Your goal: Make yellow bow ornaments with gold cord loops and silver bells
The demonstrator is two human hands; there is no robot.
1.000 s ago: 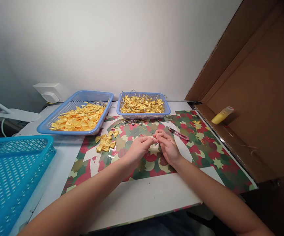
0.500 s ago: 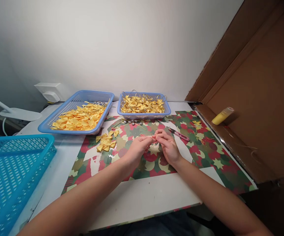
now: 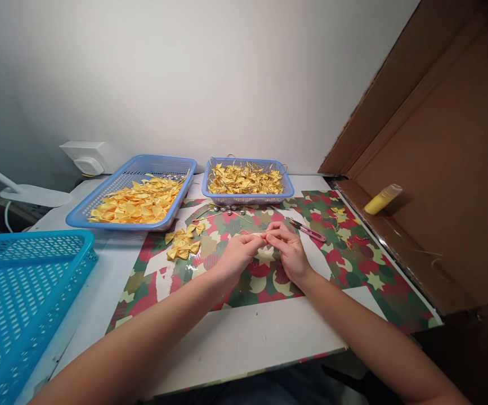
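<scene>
My left hand (image 3: 237, 256) and my right hand (image 3: 288, 250) meet fingertip to fingertip over the patterned wrapping paper (image 3: 353, 264). Both are pinched on a small pale item between them, too small to name. A little pile of yellow ribbon bows (image 3: 182, 243) lies on the paper just left of my left hand. Pink-handled snips (image 3: 307, 229) lie just beyond my right hand. A few small silver beads (image 3: 227, 210) sit on the paper in front of the far baskets.
A light-blue basket (image 3: 100, 197) with yellow bows and a smaller basket (image 3: 288, 191) of gold-stringed bows stand at the back. A turquoise basket (image 3: 24, 292) is at the near left. Cardboard (image 3: 450, 169) with a yellow bottle (image 3: 382, 198) walls the right side.
Both hands stay pinched together at the same spot; the fingers have shifted only slightly on the small item.
</scene>
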